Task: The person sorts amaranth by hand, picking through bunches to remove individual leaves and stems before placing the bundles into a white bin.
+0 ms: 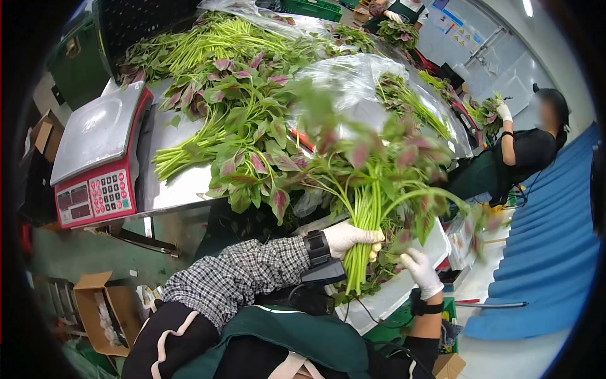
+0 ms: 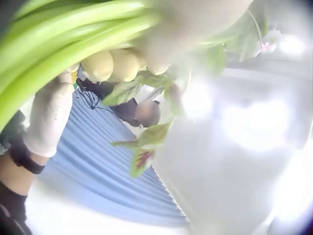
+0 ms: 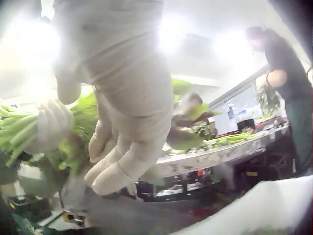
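Note:
My left hand (image 1: 344,239), in a white glove, grips a bunch of leafy greens (image 1: 361,215) around its pale green stems. Red-purple patches mark the leaves, which spread upward and blur at the top. One long stem bends out of the bunch to the right. In the left wrist view the stems (image 2: 63,54) cross close to the lens, above gloved fingertips (image 2: 124,66). My right hand (image 1: 421,273), also gloved, is just right of the stem ends. The right wrist view shows its fingers (image 3: 115,169) loosely bent and its thumb apart, with nothing between them.
A red-and-white scale (image 1: 95,139) stands at the table's left end. Piles of greens (image 1: 240,107) and clear plastic sheeting (image 1: 353,79) cover the table. A white bin (image 1: 379,309) with loose leaves lies below my hands. Another person (image 1: 524,145) stands at the right, near a blue curtain (image 1: 536,252).

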`<act>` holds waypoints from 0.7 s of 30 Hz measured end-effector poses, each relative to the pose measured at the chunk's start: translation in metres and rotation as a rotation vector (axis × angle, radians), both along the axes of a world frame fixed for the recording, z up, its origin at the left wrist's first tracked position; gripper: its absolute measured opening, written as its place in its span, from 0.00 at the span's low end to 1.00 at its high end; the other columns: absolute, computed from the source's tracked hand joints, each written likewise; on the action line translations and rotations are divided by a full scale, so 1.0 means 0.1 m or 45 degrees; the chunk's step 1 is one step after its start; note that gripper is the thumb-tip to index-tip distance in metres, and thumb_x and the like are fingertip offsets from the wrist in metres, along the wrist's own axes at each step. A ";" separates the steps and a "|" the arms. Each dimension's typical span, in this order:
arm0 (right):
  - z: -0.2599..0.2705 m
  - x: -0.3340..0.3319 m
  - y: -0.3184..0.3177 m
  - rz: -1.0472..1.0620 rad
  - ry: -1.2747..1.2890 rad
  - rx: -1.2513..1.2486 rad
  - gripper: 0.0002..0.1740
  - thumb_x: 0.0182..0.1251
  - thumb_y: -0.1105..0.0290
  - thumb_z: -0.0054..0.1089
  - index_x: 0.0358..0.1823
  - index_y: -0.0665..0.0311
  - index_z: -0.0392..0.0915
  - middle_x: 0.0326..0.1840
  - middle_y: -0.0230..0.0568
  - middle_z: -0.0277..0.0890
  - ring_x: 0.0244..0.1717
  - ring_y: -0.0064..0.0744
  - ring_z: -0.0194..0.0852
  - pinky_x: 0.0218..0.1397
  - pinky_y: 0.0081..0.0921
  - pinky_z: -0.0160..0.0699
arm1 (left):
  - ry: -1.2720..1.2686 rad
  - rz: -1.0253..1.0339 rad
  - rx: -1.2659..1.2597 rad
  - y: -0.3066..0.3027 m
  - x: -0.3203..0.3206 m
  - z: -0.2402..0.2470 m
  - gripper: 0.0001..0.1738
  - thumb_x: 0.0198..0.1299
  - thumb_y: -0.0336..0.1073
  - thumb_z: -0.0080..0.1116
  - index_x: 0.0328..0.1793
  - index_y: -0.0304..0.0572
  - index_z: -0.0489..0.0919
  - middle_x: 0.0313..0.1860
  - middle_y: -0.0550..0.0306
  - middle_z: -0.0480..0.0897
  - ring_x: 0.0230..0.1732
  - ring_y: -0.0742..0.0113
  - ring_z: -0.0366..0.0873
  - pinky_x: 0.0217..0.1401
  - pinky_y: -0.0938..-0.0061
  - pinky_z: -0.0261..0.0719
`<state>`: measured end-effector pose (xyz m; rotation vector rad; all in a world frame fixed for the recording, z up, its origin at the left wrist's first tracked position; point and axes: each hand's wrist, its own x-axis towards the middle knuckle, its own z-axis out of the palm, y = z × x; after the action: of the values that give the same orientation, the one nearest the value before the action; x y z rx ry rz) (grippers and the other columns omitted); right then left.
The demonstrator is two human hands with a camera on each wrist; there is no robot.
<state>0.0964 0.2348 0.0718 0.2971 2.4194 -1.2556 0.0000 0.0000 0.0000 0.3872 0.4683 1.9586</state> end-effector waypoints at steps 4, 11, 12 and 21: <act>-0.19 -0.01 -0.42 0.212 0.157 -0.539 0.41 0.60 0.41 0.55 0.56 0.75 0.68 0.46 0.47 0.76 0.48 0.33 0.75 0.53 0.27 0.71 | -0.147 0.035 -0.045 -0.06 -0.01 -0.04 0.12 0.60 0.36 0.59 0.46 0.39 0.74 0.36 0.56 0.81 0.38 0.62 0.81 0.43 0.68 0.81; -0.52 0.02 -0.67 0.173 0.058 -1.036 0.54 0.53 0.37 0.59 0.65 0.78 0.55 0.59 0.46 0.66 0.57 0.34 0.68 0.62 0.30 0.64 | -0.089 0.210 -0.214 -0.03 0.09 -0.09 0.14 0.56 0.35 0.64 0.46 0.39 0.76 0.39 0.57 0.81 0.41 0.66 0.80 0.46 0.71 0.80; -0.55 0.04 -0.71 0.139 0.053 -1.095 0.54 0.53 0.37 0.60 0.65 0.78 0.55 0.60 0.46 0.66 0.58 0.34 0.67 0.62 0.30 0.63 | -0.063 0.233 -0.221 -0.02 0.10 -0.11 0.14 0.55 0.36 0.64 0.46 0.39 0.76 0.40 0.57 0.81 0.41 0.67 0.80 0.46 0.71 0.79; -0.60 0.13 -0.63 0.353 -0.165 -0.957 0.43 0.57 0.38 0.56 0.56 0.74 0.69 0.52 0.42 0.74 0.54 0.31 0.70 0.59 0.27 0.65 | 0.163 0.207 -0.216 -0.02 0.14 -0.20 0.17 0.55 0.38 0.65 0.47 0.36 0.77 0.45 0.54 0.80 0.48 0.66 0.77 0.54 0.69 0.74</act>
<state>0.1097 0.1722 0.0116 -0.1653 1.6485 -1.8121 0.0138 -0.0022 -0.0197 0.3773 0.7639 2.0390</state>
